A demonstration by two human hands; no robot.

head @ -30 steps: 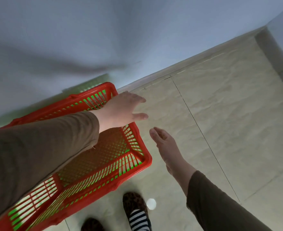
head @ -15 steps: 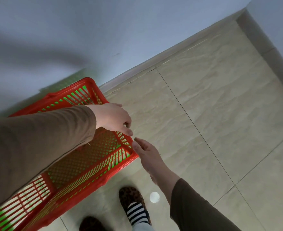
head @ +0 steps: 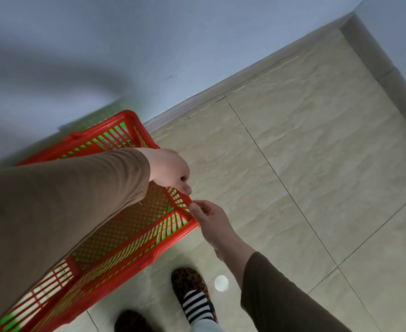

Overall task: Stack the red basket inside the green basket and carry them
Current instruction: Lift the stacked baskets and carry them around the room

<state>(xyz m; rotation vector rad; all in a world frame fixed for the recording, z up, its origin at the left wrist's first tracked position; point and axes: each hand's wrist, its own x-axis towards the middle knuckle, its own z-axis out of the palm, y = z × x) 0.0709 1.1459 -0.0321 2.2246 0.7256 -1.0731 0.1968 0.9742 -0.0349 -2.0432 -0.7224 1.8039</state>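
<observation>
Floor: beige tiles, pale wall meeting it at a skirting | left hand fingers curled over end rim of red basket; right hand fingers pinching its near corner | baskets: 2, red nested in green basket, against the wall; slippered feet: 2

red basket: red lattice, green basket showing through | my sleeves: brown | slipper: leopard print | sock: black-white stripes | floor: beige tiles

Left hand curled, fingers pinching; right hand likewise.
</observation>
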